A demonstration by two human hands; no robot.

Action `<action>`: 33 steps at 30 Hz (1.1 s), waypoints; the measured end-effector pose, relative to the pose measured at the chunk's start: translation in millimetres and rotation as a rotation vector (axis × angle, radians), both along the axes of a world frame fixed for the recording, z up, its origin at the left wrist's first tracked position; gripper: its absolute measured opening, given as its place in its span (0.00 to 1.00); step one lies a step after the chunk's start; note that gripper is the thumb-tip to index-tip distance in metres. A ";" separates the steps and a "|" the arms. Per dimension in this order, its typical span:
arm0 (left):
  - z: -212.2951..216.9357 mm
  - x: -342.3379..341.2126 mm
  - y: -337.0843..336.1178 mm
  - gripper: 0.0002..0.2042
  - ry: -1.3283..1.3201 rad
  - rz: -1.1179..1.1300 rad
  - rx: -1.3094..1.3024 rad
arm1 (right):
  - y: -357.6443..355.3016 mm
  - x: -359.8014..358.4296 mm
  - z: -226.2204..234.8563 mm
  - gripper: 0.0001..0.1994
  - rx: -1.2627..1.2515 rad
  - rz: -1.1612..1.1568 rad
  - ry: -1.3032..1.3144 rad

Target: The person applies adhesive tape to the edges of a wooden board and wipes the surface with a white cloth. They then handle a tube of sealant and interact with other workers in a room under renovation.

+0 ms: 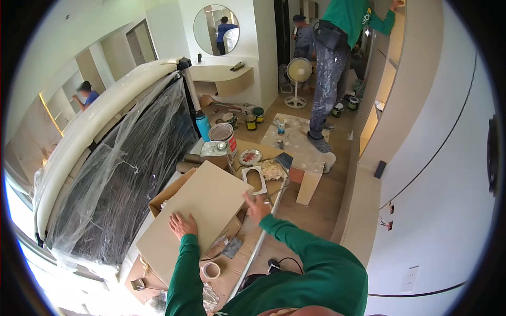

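A flat beige panel lies tilted across an open cardboard box in the near middle of the scene, its long axis running from the near left corner up toward the far right. The left hand rests flat on the panel's near part, fingers spread, palm down. The right hand sits at the panel's right edge, fingers open and lifted; whether it actually grips the edge cannot be told. The hands are well apart, one on the face and one at the side, so the panel lies directly under and between them, with the left hand further onto it.

Just beyond the panel's far corner stand a metal can and a paint tin, with a small white frame piece beside them. A roll of tape lies near the left sleeve. To the left, a plastic-wrapped bed crowds that side closely. To the right there is open wooden floor before the white wall. Farther off, another person stands on a spattered low table.
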State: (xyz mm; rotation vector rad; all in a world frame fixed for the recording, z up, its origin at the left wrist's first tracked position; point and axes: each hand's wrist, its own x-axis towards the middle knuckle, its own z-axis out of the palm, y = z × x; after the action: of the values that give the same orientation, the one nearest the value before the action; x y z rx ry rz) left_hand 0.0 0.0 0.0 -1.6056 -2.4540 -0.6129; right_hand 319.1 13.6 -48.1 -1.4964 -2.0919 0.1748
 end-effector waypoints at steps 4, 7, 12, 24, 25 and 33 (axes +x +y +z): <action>2.5 -0.6 -3.4 0.30 0.001 -0.002 0.027 | -18.2 -11.1 11.5 0.39 0.211 0.337 -0.020; 5.1 4.2 -3.7 0.30 0.007 -0.007 0.018 | 17.9 29.2 23.8 0.37 0.125 -0.087 0.093; 3.3 6.9 -3.6 0.30 0.023 0.005 0.019 | -22.2 -14.5 0.0 0.38 0.172 0.226 0.077; -4.5 -22.9 -21.0 0.30 0.061 0.059 0.030 | 23.5 0.8 6.1 0.42 -0.046 0.017 0.081; 1.2 -8.7 -14.5 0.30 0.047 0.019 0.040 | 59.2 34.7 -11.3 0.37 -0.102 -0.034 0.190; -3.8 0.9 -0.4 0.31 0.037 -0.018 0.052 | 53.0 77.3 -12.1 0.28 0.146 -0.297 0.237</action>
State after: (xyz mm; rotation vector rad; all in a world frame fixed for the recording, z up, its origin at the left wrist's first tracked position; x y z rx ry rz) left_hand 0.9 -0.4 -3.8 -1.6060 -2.3803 -0.6385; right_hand 396.4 66.7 -60.2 -1.5913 -1.6413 0.0800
